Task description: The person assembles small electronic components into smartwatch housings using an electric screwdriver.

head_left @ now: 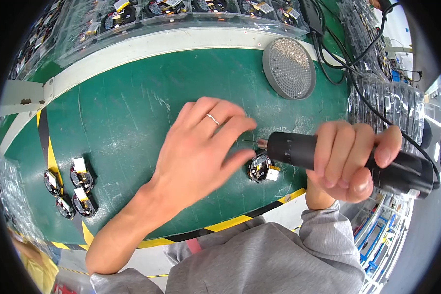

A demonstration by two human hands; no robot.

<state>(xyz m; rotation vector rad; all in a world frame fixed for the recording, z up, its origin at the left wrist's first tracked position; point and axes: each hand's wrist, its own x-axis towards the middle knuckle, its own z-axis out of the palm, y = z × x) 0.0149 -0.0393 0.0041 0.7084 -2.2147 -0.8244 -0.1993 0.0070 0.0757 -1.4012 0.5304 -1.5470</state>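
My right hand [350,159] is wrapped round a black corded electric screwdriver [291,148], held level with its thin bit pointing left. Near the bit's tip is my left hand [201,142], a ring on one finger. Its thumb and forefinger are curved and apart, and I see nothing between them; the fingertips are slightly blurred. Just below the screwdriver's nose, a small round black housing [256,169] lies on the green mat, with circuit parts inside and a pale battery-like piece at its side. The screwdriver's front end hides part of the housing's upper edge.
A round grey dimpled dish [285,81] holds small screws at the far right. Several similar housings [82,176] lie at the left. Clear trays of housings [166,11] stand beyond the white rail [181,41]. The black cord [377,111] curves down the right side.
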